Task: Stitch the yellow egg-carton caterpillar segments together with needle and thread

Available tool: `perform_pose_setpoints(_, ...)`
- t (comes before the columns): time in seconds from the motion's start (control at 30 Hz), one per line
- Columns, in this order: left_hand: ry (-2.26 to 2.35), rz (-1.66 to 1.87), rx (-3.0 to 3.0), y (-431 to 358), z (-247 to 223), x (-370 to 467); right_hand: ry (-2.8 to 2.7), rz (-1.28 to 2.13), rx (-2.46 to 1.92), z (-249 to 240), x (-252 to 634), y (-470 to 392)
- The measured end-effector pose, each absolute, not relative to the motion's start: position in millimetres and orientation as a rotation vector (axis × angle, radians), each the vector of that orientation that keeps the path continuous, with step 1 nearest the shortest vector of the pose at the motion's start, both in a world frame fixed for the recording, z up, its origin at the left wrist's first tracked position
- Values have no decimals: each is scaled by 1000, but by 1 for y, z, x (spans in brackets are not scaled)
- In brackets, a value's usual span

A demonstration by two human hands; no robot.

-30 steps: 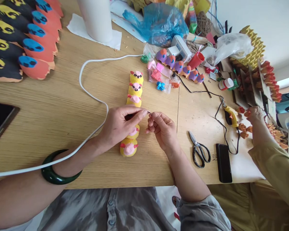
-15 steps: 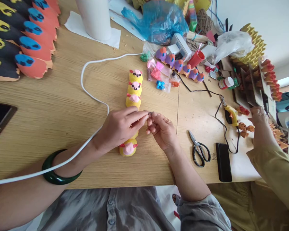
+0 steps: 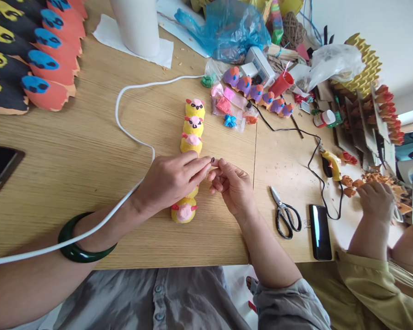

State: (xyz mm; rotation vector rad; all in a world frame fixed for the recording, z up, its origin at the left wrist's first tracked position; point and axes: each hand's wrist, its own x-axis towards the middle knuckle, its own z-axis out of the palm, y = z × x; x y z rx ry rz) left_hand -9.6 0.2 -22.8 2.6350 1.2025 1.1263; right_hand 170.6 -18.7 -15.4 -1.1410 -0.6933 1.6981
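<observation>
A tiny dark ring-shaped piece (image 3: 212,160), apparently clay, sits where the fingertips of both hands meet. My left hand (image 3: 172,179), palm down, is closed with its fingertips pinching at the piece. From the other side, my right hand (image 3: 237,187) touches it with thumb and index finger close together, the other fingers curled. Beneath my left hand lies an upright-running strip of yellow painted bumps (image 3: 192,123) with pink faces and red ears. Its upper two faces carry black marks; the third and the lowest show plain pink. My left hand hides the middle bumps.
Black-handled scissors (image 3: 282,213) and a phone (image 3: 320,232) lie right of my hands. A white cable (image 3: 120,110) crosses my left forearm. Clay packets (image 3: 224,104) and a purple bump strip (image 3: 256,93) are beyond. Another person's hand (image 3: 376,201) works at far right.
My fingertips have parted slightly, so the dark ring shows more clearly. At far right the other person's hand has moved nearer the table's front, and a second one has appeared.
</observation>
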Motion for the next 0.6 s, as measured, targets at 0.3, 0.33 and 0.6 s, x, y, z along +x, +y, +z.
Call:
perform_pose_setpoints(0.3,1168,1089,2750,1,-25,-12,-725,1695,-1179,-12,168,-22)
perform_pose_setpoints(0.33,1172,1092,2755,2,-25,-13,-731,1689,-1182,-12,168,-22)
perform_pose_setpoints(0.6,1218,1143,2735,2,-26,-12,-772,1682,-1197,-13,169,-22)
